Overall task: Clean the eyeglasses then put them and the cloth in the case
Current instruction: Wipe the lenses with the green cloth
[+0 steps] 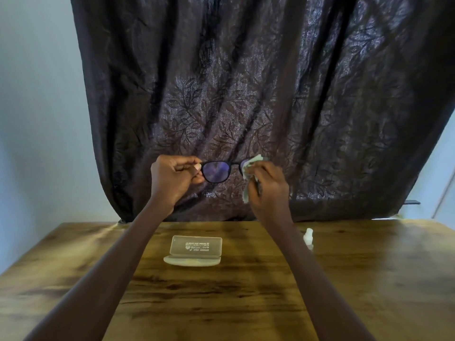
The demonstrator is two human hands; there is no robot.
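Observation:
Black-framed eyeglasses (216,171) are held up in the air in front of the dark curtain, well above the table. My left hand (174,179) pinches the frame at its left end. My right hand (267,187) grips a pale green cloth (251,166) wrapped over the right lens, which is mostly hidden by the cloth. Below on the wooden table (369,279) lies the pale glasses case (193,252), open, its lid standing up with printed text on the inside.
A small white bottle (308,238) stands on the table to the right of the case, partly behind my right forearm. A dark patterned curtain (246,94) hangs behind the table's far edge. Pale walls flank it.

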